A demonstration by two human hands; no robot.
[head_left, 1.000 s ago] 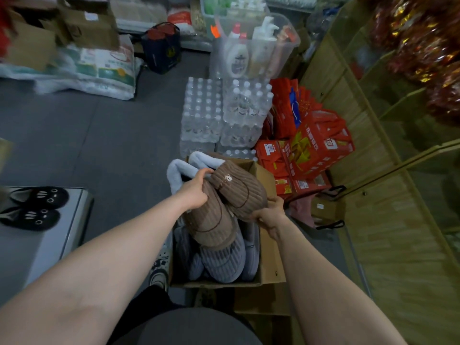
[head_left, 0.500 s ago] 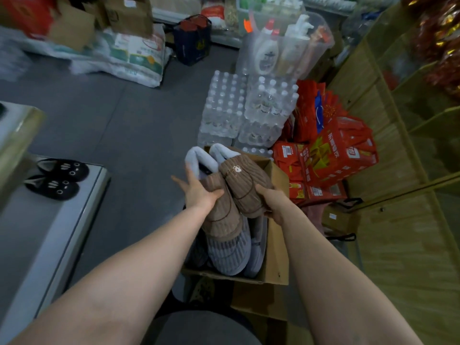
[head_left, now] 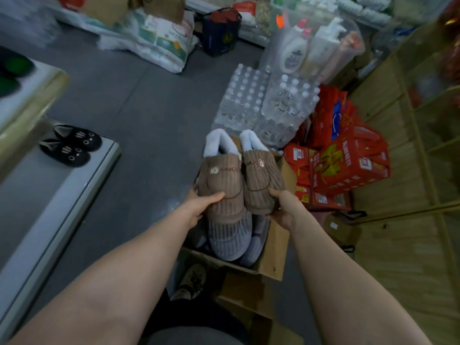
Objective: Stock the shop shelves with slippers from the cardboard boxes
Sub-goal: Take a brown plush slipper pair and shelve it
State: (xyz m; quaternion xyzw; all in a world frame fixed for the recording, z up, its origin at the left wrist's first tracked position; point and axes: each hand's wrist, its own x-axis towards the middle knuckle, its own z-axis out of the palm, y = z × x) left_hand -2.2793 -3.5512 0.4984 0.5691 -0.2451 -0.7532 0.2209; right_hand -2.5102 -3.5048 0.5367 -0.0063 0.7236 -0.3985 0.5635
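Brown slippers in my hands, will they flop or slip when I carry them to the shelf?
Probably soft, not stiff: the brown slippers look like padded ribbed fabric with fleecy lining. Likely light, since the left hand and right hand each hold one by the toe end alone. The ribbed cloth should grip fairly well.

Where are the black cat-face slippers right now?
Head view, left side: the black slippers sit side by side on the grey shelf, well left of the cardboard box.
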